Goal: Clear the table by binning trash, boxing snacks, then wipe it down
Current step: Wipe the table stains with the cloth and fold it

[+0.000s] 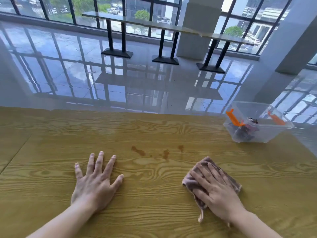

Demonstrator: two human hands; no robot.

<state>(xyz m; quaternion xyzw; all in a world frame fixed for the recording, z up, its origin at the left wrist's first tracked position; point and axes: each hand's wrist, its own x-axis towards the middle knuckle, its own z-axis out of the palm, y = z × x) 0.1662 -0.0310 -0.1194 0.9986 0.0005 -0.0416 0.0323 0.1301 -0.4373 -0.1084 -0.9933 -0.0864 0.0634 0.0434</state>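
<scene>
My right hand (217,188) lies flat on the pinkish cloth (189,181), fingers (213,172) straight and slightly apart, pressing it to the wooden surface (154,194) without pinching it. My left hand (96,182) rests palm-down on bare wood, well to the left, fingers spread and holding nothing. The brown stains (139,151) sit between my hands and a little beyond them, clear of the cloth. Since I only press on the cloth, I think it could bunch or slip out from under my palm if I push forward quickly, and its loose tail near my wrist may drag behind. The marks look partly dried, so one light pass might smear them along the grain instead of lifting them. A wide sweep to the right could knock the clear box (274,133) holding the snacks (245,131), which stands close to the far right edge and might slide off. My left hand could also land in the wet patch.
</scene>
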